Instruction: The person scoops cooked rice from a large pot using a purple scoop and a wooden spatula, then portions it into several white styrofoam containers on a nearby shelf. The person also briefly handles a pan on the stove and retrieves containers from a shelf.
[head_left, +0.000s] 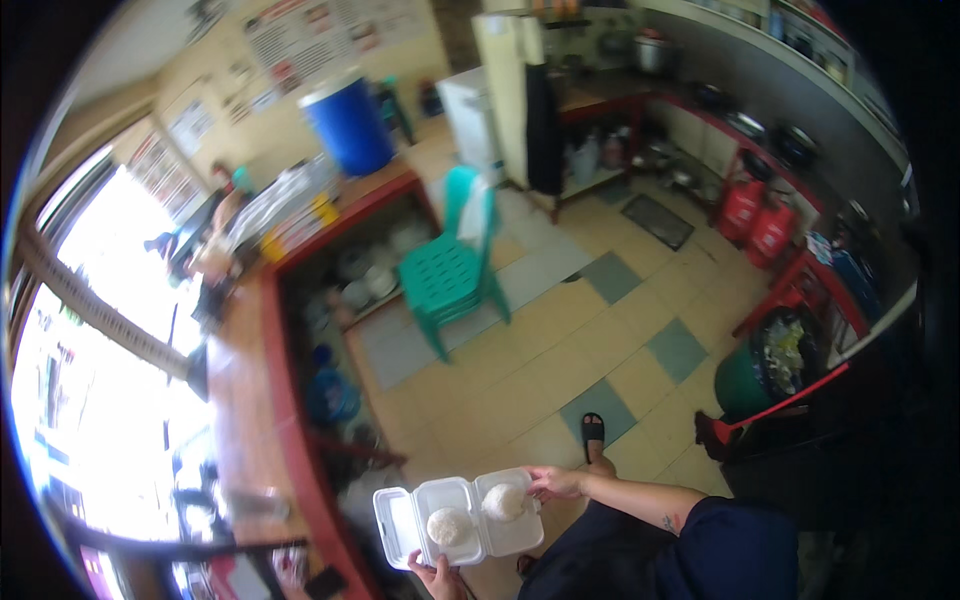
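White foam clamshell food boxes lie open side by side in front of me; where one ends and the other begins is hard to tell. A rounded mound of white rice sits in the middle section, and a second rice mound is in the right section. The left section looks bare inside. My left hand grips the near edge below the first mound. At the far right edge, my right hand holds the box beside the second mound.
A red-edged wooden counter runs along my left. Ahead stand stacked green plastic chairs and a blue drink cooler. To the right are red gas cylinders, a lined green bin and a red-handled tool.
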